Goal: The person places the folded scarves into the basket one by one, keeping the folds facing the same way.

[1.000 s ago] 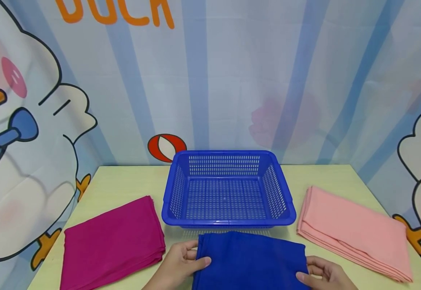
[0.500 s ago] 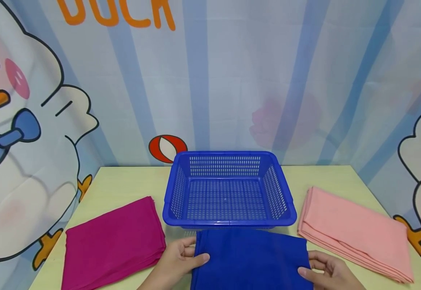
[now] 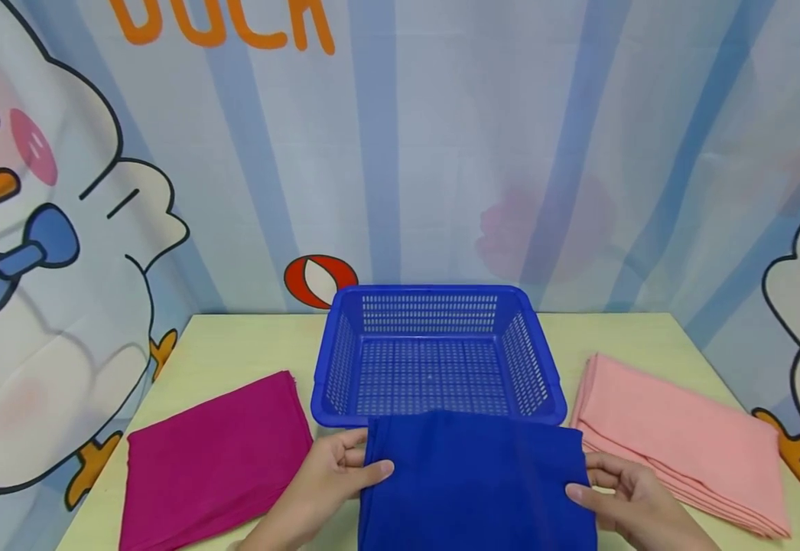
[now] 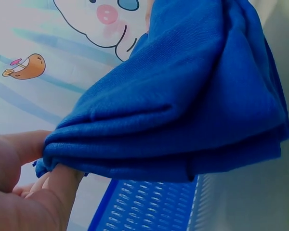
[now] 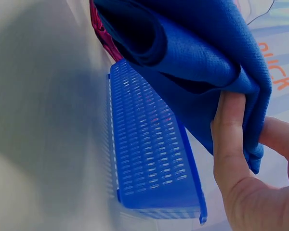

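A folded blue cloth point(image 3: 476, 482) is held up in front of the blue plastic basket point(image 3: 434, 375), its far edge overlapping the basket's near rim in the head view. My left hand point(image 3: 331, 478) pinches the cloth's left edge, thumb on top and fingers beneath. At the right edge my right hand point(image 3: 630, 497) grips it the same way. Stacked folds of the cloth point(image 4: 173, 110) show in the left wrist view, and they hang over the table. In the right wrist view, fingers point(image 5: 229, 130) reach in between the layers. Nothing lies inside the basket.
A folded magenta cloth point(image 3: 217, 459) lies on the pale yellow table point(image 3: 248, 344) at the left. On the right lies a folded pink cloth point(image 3: 682, 444). Behind the table hangs a backdrop point(image 3: 441, 153) printed with ducks and stripes.
Both hands have lifted the blue cloth and moved it slightly forward, so its far edge now covers part of the basket's front rim. The basket and the other cloths have stayed in place.
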Available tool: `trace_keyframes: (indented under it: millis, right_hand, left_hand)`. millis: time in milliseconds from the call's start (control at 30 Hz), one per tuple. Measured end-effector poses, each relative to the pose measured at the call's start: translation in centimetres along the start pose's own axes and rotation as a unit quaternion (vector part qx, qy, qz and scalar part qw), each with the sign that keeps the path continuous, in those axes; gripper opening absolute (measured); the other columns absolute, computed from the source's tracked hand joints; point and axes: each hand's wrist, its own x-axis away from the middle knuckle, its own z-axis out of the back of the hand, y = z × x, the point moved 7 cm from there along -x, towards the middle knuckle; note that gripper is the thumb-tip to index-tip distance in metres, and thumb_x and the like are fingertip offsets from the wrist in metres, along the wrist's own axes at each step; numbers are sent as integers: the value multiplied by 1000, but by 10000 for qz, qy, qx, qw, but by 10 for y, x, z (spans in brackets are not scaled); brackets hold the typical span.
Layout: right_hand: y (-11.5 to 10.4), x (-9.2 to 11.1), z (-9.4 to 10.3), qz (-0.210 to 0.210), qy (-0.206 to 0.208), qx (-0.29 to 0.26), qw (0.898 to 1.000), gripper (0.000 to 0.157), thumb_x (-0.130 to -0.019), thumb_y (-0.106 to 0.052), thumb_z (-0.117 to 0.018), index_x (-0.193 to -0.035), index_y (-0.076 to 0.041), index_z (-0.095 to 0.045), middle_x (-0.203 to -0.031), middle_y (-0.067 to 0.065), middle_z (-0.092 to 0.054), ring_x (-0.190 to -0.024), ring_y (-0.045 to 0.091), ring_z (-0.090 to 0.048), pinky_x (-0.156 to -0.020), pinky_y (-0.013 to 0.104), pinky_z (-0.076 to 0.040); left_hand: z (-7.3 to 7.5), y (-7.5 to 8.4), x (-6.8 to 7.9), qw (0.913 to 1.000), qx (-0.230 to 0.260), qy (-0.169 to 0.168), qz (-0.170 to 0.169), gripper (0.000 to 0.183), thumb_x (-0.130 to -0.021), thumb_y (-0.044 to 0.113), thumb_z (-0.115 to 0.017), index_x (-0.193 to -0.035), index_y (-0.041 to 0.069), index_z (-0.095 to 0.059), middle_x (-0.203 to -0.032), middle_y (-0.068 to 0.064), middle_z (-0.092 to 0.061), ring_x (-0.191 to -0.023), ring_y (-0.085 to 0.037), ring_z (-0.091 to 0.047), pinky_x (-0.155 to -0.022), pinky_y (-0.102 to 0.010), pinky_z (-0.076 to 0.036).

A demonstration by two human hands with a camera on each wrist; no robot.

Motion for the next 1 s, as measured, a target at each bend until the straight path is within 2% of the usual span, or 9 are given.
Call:
trace_keyframes:
  millis: [133, 233, 433, 533, 700, 933, 1000]
  right_hand:
    - [-9, -4, 3, -71, 245, 349, 9991, 50, -103, -17, -56, -141, 11, -40, -119, 11, -68, -102, 27, -69, -87, 45, -57]
    - [-14, -6, 6, -127, 349, 537, 9979, 49, -103, -18, -57, -140, 10, -41, -116, 6, -68, -100, 22, -69, -85, 40, -58]
    - [-27, -10, 2, 187, -57, 462, 9987, 32, -104, -13, -54, -133, 2, -51, -110, 5, -69, -97, 17, -68, -85, 39, -58]
    - [-32, -11, 0, 341, -196, 461, 9982, 33, -104, -11, -53, -135, 1, -52, -111, 8, -70, -99, 20, -69, -86, 41, -58]
    - [-39, -13, 2, 328, -91, 546, 9979, 33, -104, -12, -55, -135, 0, -52, -111, 8, -69, -100, 20, -68, -85, 41, -58]
    - [-46, -16, 1, 370, 57, 787, 9962, 22, -101, -12, -59, -122, -7, -57, -98, 0, -66, -83, 10, -62, -73, 31, -57]
    - [-50, -18, 0, 466, -7, 790, 9958, 23, -102, -11, -58, -124, -6, -58, -99, 0, -67, -84, 10, -64, -73, 31, -58]
  left_hand:
    - [2, 10, -4, 9999, -96, -78, -95, 58, -96, 12, -68, -144, -10, -43, -124, -23, -66, -107, -34, -68, -88, -45, -56]
    - [3, 17, -7, 9997, -158, -100, -143, 61, -96, 12, -67, -145, -12, -40, -125, -24, -64, -109, -34, -67, -88, -45, -55]
    - [6, 24, -9, 9997, -208, -26, -116, 62, -97, 12, -67, -146, -12, -38, -125, -24, -64, -109, -34, -67, -89, -46, -55]
    - [7, 27, -9, 9996, -255, 2, -149, 60, -97, 12, -66, -145, -11, -40, -125, -24, -65, -108, -35, -67, -89, -46, -55]
    - [8, 34, -11, 9994, -287, 37, -180, 61, -97, 11, -67, -146, -10, -39, -126, -24, -64, -109, -35, -67, -89, -46, -55]
    - [11, 38, -13, 9992, -294, 115, -257, 61, -96, 10, -67, -146, -10, -39, -126, -24, -64, -109, -35, -67, -90, -45, -55]
    - [13, 38, -14, 9991, -298, 147, -277, 60, -96, 10, -67, -146, -9, -40, -125, -23, -64, -108, -35, -67, -90, -44, -55]
